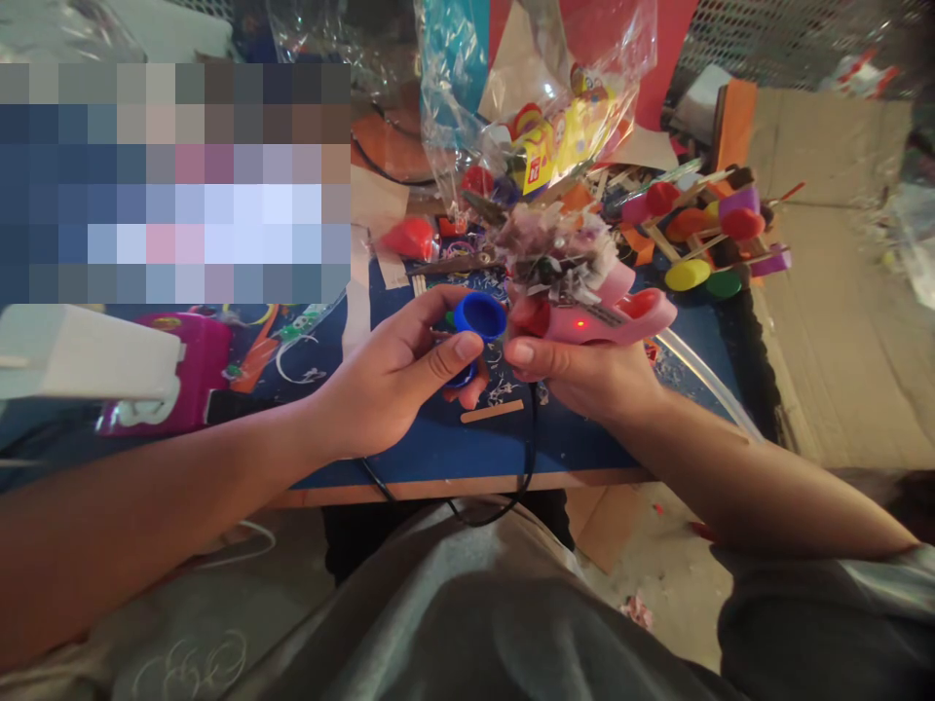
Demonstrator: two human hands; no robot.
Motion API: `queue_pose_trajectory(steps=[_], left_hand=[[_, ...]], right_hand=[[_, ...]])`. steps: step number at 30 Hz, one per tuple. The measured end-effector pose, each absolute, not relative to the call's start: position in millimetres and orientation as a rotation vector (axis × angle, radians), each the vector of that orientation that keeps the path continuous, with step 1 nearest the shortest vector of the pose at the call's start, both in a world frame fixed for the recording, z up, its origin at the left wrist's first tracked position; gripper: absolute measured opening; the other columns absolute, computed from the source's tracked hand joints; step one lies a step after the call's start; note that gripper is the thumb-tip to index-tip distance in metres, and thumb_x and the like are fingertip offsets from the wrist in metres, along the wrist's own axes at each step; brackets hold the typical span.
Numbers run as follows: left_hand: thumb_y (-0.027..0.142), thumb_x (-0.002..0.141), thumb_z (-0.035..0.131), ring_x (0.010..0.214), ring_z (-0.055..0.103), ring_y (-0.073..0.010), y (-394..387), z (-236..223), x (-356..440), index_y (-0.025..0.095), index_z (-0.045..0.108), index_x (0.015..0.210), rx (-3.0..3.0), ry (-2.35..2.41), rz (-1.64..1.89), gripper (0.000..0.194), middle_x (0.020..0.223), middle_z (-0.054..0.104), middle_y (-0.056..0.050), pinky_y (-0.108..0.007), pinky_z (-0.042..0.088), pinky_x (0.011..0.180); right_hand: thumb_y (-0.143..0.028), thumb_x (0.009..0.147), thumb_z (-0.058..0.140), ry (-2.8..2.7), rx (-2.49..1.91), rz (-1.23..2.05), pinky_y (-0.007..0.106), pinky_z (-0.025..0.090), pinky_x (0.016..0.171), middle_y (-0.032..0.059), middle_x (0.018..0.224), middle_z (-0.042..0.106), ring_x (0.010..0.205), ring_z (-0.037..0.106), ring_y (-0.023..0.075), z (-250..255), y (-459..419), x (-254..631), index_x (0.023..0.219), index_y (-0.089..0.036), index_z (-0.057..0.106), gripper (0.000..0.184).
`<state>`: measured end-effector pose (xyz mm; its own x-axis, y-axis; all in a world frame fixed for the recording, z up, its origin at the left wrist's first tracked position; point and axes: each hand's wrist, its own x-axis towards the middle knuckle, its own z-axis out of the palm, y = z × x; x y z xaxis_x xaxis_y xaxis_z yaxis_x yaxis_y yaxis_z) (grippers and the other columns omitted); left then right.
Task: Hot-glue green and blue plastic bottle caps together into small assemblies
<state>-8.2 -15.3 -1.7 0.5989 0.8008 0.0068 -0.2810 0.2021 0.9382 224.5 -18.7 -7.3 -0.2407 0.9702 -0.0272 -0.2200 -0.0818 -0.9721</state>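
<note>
My left hand (391, 375) is closed on a blue plastic cap (491, 316), held by thumb and fingers with its hollow side showing. More blue plastic shows below my left thumb, and a bit of green behind the fingers. My right hand (603, 375) is wrapped round a pink glue gun (635, 316) with a small red light lit. A black cord hangs below that hand. A clump of pale, fluffy scraps (559, 253) is just beyond or against the glue gun; I cannot tell whether they touch. The two hands are close together but apart.
A wooden stick (493, 411) lies on the blue table (584, 446) among shavings. At the right stands a structure of sticks and coloured caps (705, 229), beside cardboard (825, 292). A clear plastic bag (453, 107) is behind. A white adapter (94, 352) and magenta box (208, 365) are left.
</note>
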Motion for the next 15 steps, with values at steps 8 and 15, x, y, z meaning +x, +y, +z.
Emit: queue_pose_trajectory(steps=[8, 15], left_hand=[[0.054, 0.108, 0.093, 0.073, 0.076, -0.0107, -15.8, -1.9, -8.1, 0.024, 0.059, 0.124, 1.157, 0.487, 0.788, 0.048, 0.081, 0.074, 0.005, -0.02, 0.061, 0.07], [0.052, 0.107, 0.094, 0.07, 0.072, -0.0128, -15.6, -0.5, -6.9, 0.024, 0.063, 0.118, 1.133, 0.493, 0.752, 0.044, 0.08, 0.075, 0.004, -0.024, 0.058, 0.069]], right_hand=[[-0.043, 0.091, 0.108, -1.164, -0.777, 1.786, 0.038, 0.078, 0.073, -0.0064, 0.086, 0.074, 0.069, 0.085, 0.0195, -1.9, -19.7, 217.2, 0.1, -0.026, 0.069, 0.043], [-0.036, 0.075, 0.118, -1.198, -0.871, 1.76, 0.024, 0.058, 0.053, -0.0066, 0.083, 0.067, 0.062, 0.066, 0.0115, -1.7, -17.1, 223.5, 0.096, -0.026, 0.064, 0.058]])
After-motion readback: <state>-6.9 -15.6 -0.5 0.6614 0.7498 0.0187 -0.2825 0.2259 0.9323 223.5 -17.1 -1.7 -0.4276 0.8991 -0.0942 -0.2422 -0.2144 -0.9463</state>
